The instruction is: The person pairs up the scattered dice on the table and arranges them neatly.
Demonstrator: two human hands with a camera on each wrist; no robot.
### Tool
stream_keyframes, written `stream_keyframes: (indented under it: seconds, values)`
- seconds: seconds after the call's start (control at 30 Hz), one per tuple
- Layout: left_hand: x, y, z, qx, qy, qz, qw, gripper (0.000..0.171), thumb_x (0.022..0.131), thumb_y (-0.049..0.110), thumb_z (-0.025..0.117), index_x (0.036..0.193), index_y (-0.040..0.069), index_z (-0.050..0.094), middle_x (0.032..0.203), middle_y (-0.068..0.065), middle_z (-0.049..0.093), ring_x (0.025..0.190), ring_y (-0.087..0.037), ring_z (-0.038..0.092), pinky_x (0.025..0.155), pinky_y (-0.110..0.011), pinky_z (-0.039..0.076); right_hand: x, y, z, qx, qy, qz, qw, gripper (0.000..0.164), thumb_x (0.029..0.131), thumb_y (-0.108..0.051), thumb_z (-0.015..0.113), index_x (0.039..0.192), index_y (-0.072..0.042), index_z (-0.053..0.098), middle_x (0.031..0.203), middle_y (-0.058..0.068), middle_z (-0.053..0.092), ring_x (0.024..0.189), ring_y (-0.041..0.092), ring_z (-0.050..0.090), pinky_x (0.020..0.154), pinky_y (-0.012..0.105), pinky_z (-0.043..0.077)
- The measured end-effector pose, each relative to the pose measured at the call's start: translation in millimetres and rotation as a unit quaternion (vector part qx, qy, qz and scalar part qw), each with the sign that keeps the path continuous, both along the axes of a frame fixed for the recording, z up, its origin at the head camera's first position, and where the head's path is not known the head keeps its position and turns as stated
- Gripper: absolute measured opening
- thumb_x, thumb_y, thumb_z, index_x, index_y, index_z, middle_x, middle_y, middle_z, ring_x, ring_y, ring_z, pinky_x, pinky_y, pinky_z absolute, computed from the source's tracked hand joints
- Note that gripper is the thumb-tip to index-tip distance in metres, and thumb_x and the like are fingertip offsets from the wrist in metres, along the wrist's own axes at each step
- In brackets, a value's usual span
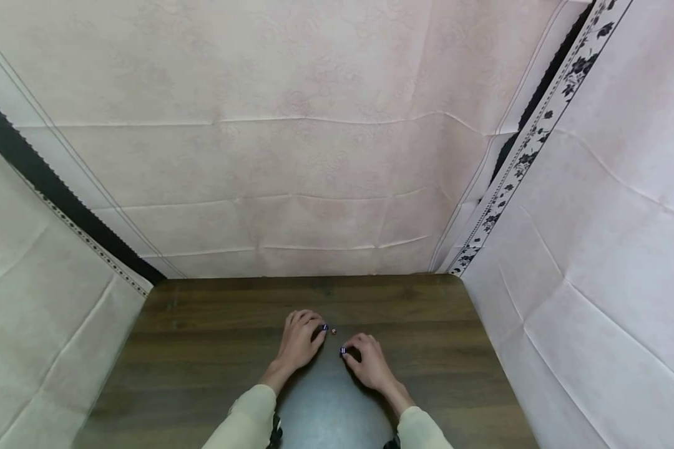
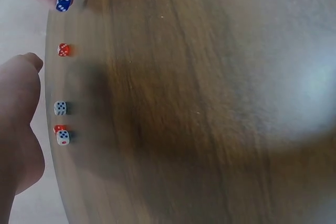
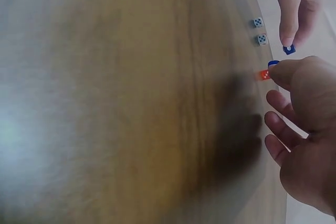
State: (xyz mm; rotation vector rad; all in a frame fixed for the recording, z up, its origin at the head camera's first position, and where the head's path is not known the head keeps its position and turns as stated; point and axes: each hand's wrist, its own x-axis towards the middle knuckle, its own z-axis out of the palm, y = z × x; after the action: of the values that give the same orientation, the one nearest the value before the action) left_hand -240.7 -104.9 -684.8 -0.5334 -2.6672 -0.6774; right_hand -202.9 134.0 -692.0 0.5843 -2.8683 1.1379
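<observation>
My left hand [image 1: 299, 340] pinches a blue die [image 1: 324, 327] between thumb and fingertips. A second blue die [image 1: 342, 351] is pinched by my right hand [image 1: 369, 363], lower and to the right. On the table between the two hands lies a red die [image 1: 334, 331]. The left wrist view shows that red die [image 2: 63, 50] below the right hand's blue die [image 2: 63, 4]; the left hand's die is hidden there. Two white dice [image 2: 60, 108] [image 2: 63, 138] stand near the left hand, with another red die [image 2: 59, 128] partly behind one of them.
The brown wooden table [image 1: 202, 362] reaches back to pale hanging cloth [image 1: 326, 156]. More cloth [image 1: 595, 249] hangs along the right side, and a further sheet [image 1: 39, 299] along the left. Bright glare [image 2: 315, 87] lies on the near tabletop.
</observation>
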Motion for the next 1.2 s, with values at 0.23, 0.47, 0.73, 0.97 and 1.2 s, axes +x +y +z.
stream_keyframes:
  seconds: [0.23, 0.47, 0.73, 0.97, 1.2]
  values:
    - [9.4, -5, -0.4, 0.013, -0.007, -0.009, 0.9999, 0.012, 0.102, 0.023, 0.087, 0.111, 0.016, 0.086, 0.123, -0.003, 0.081, 0.129, -0.034, 0.069, 0.123, -0.064, 0.045, 16.7, 2, -2.8, 0.022, 0.027, 0.016, 0.999, 0.013, 0.103, -0.016, 0.083, 0.117, -0.016, 0.084, 0.121, -0.001, 0.076, 0.118, 0.021, 0.066, 0.106, 0.053, 0.053]
    - [18.7, -10, -0.8, 0.020, -0.013, -0.009, 0.9997, 0.013, 0.102, 0.023, 0.087, 0.112, 0.015, 0.086, 0.124, -0.004, 0.082, 0.129, -0.034, 0.069, 0.122, -0.065, 0.044, 30.2, 1, -6.2, 0.028, 0.058, 0.026, 0.998, 0.015, 0.099, -0.013, 0.086, 0.114, -0.014, 0.084, 0.116, -0.003, 0.076, 0.112, 0.017, 0.065, 0.104, 0.048, 0.053]
    - [30.4, -16, -5.0, 0.012, 0.003, -0.005, 0.9999, 0.012, 0.098, 0.021, 0.090, 0.109, 0.018, 0.086, 0.123, -0.003, 0.082, 0.129, -0.033, 0.070, 0.119, -0.064, 0.046, 39.6, -3, -11.1, 0.026, 0.097, 0.033, 0.994, 0.016, 0.095, -0.010, 0.089, 0.110, -0.014, 0.085, 0.111, -0.003, 0.075, 0.108, 0.014, 0.063, 0.098, 0.042, 0.050]
    - [41.4, -21, -3.6, 0.014, -0.009, -0.009, 0.9998, 0.011, 0.098, 0.022, 0.090, 0.108, 0.018, 0.086, 0.120, -0.001, 0.082, 0.126, -0.032, 0.070, 0.118, -0.063, 0.048, 41.3, -6, -11.9, 0.027, 0.101, 0.027, 0.994, 0.016, 0.093, -0.010, 0.090, 0.108, -0.014, 0.085, 0.110, -0.005, 0.073, 0.107, 0.014, 0.062, 0.096, 0.041, 0.049]
    - [51.7, -25, -4.0, 0.011, -0.013, -0.014, 0.9998, 0.011, 0.098, 0.021, 0.090, 0.108, 0.018, 0.086, 0.118, 0.001, 0.082, 0.122, -0.028, 0.071, 0.117, -0.063, 0.049, 42.4, -7, -13.4, 0.031, 0.120, 0.027, 0.992, 0.016, 0.092, -0.012, 0.092, 0.106, -0.015, 0.086, 0.108, -0.006, 0.070, 0.105, 0.012, 0.060, 0.092, 0.037, 0.047]
